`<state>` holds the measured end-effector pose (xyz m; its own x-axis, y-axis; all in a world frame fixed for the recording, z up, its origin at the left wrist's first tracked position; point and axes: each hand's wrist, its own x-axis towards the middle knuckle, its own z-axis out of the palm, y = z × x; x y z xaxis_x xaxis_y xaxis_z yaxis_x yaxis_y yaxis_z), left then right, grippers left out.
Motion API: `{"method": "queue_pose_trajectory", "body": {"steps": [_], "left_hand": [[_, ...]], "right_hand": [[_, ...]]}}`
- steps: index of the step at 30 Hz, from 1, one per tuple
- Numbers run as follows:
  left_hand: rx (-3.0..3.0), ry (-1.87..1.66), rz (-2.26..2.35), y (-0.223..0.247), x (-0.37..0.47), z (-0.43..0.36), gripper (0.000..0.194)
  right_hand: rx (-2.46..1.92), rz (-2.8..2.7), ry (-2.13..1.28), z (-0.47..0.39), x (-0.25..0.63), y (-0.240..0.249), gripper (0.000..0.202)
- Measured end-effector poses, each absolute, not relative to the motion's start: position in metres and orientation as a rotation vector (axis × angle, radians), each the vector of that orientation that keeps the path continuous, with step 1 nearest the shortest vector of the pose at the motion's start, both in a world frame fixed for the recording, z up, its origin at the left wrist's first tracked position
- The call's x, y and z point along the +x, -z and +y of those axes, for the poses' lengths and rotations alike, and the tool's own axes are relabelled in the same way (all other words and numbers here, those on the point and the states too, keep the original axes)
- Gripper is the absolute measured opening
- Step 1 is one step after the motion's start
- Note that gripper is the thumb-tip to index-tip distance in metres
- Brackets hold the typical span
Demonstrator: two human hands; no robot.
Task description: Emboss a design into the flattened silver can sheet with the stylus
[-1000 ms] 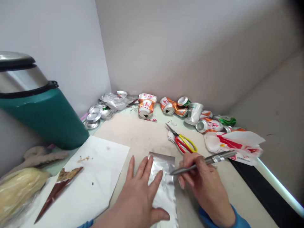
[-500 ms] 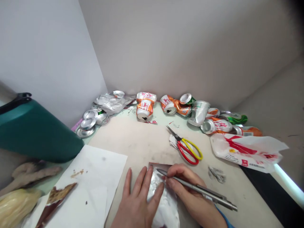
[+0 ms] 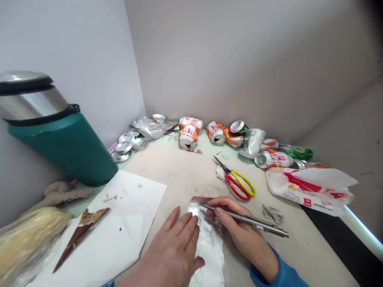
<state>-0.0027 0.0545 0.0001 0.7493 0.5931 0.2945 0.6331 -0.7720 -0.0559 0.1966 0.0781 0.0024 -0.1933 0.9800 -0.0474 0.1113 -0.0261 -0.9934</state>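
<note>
A strip of silvery aluminium sheet (image 3: 210,251) lies in front of me, its far end curled up and showing an orange edge. My left hand (image 3: 176,247) is laid on the sheet's left side, fingers stretched out and nothing gripped. In my right hand (image 3: 239,223) is a slim metal pen (image 3: 254,222), held in a writing grip. The pen's tip touches or sits just above the sheet near its far end; I cannot tell which. Beyond the right hand are scissors (image 3: 235,181) with red and yellow handles, lying on a crumpled white scrap.
Crushed drink cans (image 3: 191,131) line the back wall, with cut can ends (image 3: 123,147) at the left. A green bottle (image 3: 66,147), white paper (image 3: 131,215) and a bagged yellowish item (image 3: 38,235) stand or lie left. A red-and-white plastic wrapper (image 3: 311,193) lies right.
The view has shifted, so more of the bottle shows. My left hand has slid back toward me along the sheet, uncovering more of it. My right hand still holds the pen.
</note>
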Motion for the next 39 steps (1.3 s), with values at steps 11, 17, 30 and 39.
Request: {"method": "queue_pose_trajectory", "body": {"steps": [11,17,30,39], "left_hand": [[-2.8,0.317,-0.89,-0.002,0.0,0.058,0.043],[-2.841,0.298,-0.931,-0.002,0.001,0.058,0.049],[-2.992,0.19,-1.12,0.001,0.006,0.053,0.054],[-2.999,0.27,-1.191,0.004,0.009,0.05,0.054]], "right_hand": [[-1.376,-1.573,-1.007,0.074,0.189,-0.006,0.008],[-1.426,-1.727,-0.861,0.066,0.177,-0.01,0.009],[-1.543,-1.317,-0.954,0.07,0.178,0.007,0.016],[-1.242,-1.052,-0.809,0.061,0.193,-0.015,0.008]]}}
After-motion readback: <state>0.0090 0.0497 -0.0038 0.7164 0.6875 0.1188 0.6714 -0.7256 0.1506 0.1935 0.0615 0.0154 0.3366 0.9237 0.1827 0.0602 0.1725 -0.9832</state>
